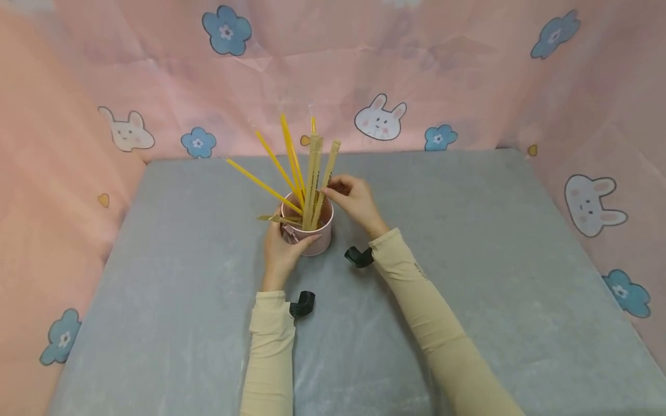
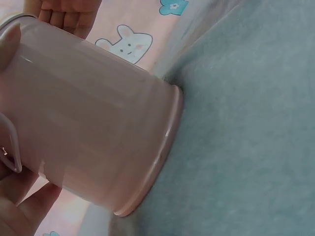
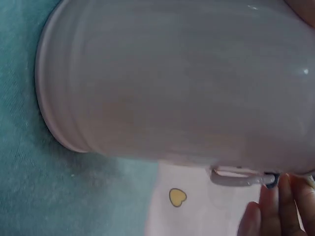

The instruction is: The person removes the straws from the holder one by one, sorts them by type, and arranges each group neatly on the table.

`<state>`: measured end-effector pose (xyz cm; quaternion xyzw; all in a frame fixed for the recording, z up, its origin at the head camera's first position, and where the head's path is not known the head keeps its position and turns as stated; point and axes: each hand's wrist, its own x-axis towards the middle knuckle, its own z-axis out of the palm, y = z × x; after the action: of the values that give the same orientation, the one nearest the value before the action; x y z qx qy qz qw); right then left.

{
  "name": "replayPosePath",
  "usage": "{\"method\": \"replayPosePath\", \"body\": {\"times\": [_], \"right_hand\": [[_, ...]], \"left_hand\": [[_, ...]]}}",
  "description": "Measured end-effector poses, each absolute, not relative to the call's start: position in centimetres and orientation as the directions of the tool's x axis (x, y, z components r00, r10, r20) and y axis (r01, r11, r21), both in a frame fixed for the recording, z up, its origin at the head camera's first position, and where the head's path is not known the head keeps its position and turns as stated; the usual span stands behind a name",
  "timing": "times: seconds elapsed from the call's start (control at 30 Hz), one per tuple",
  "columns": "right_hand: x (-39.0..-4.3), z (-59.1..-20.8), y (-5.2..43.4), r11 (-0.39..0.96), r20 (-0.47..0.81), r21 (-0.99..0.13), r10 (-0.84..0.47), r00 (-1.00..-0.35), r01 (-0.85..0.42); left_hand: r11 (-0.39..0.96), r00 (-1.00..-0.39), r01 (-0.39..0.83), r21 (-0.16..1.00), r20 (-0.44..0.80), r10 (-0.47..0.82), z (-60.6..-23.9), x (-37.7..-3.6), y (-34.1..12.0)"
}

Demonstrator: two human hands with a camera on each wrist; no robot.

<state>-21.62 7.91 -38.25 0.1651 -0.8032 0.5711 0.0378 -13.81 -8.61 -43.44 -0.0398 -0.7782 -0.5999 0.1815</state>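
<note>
A pink bucket (image 1: 317, 245) with a small side handle stands upright on the table. My left hand (image 1: 281, 251) holds it, thumb across the front near the rim and fingers round the left side. In the left wrist view the left thumb (image 2: 10, 44) lies against the bucket wall. Over the right rim, my right hand (image 1: 354, 199) pinches the rightmost paper-wrapped stick (image 1: 332, 155) between thumb and fingers. Beside it in the bucket stand other tan paper-wrapped sticks (image 1: 313, 173). Several yellow straws (image 1: 267, 150) fan out to the left and back.
A grey cloth covers the table (image 1: 468, 260). Behind and at both sides hangs a pink sheet (image 1: 322, 75) printed with rabbits and flowers. Small tan paper ends (image 1: 266, 218) stick out over the bucket's left rim. A black wrist camera (image 1: 303, 304) sits on the left sleeve, another (image 1: 358, 257) on the right.
</note>
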Motion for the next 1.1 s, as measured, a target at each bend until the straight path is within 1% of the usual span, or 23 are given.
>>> {"method": "replayPosePath", "body": {"times": [0.2,0.33,0.47,0.57,0.67,0.8,0.9,0.97,1.1], "right_hand": [[-21.9,-38.0,7.4,0.237,0.295,-0.912,-0.191,-0.936,-0.336],[-21.6,-37.7,7.5,0.195,0.305,-0.920,-0.187,-0.934,-0.340],[-20.8,-37.2,8.2,0.085,0.317,-0.938,-0.181,-0.931,-0.336],[-20.4,-36.8,8.9,-0.025,0.318,-0.948,-0.167,-0.933,-0.318],[-20.3,-36.5,9.4,-0.092,0.313,-0.949,-0.150,-0.938,-0.302],[-20.3,-36.1,9.9,-0.101,0.331,-0.942,-0.126,-0.935,-0.319],[-20.3,-35.7,10.3,-0.114,0.348,-0.935,-0.091,-0.933,-0.337],[-20.2,-35.5,10.6,-0.134,0.352,-0.931,-0.067,-0.934,-0.341],[-19.9,-35.4,11.2,-0.191,0.372,-0.912,-0.019,-0.928,-0.362]], "left_hand": [[0.229,-0.932,0.301,0.926,0.336,-0.135,-43.2,-14.3,-9.1],[0.214,-0.920,0.339,0.916,0.370,-0.127,-43.5,-14.3,-9.6],[0.241,-0.905,0.368,0.898,0.405,-0.129,-43.7,-14.2,-9.8],[0.259,-0.908,0.352,0.899,0.396,-0.140,-43.6,-14.0,-9.7],[0.269,-0.920,0.319,0.909,0.366,-0.143,-42.0,-13.3,-9.4],[0.285,-0.922,0.311,0.907,0.361,-0.141,-42.2,-13.3,-9.6],[0.298,-0.912,0.329,0.896,0.383,-0.145,-43.8,-14.1,-9.9],[0.314,-0.909,0.330,0.890,0.390,-0.151,-43.9,-14.2,-9.8],[0.302,-0.911,0.332,0.893,0.387,-0.143,-44.1,-14.1,-9.8]]}}
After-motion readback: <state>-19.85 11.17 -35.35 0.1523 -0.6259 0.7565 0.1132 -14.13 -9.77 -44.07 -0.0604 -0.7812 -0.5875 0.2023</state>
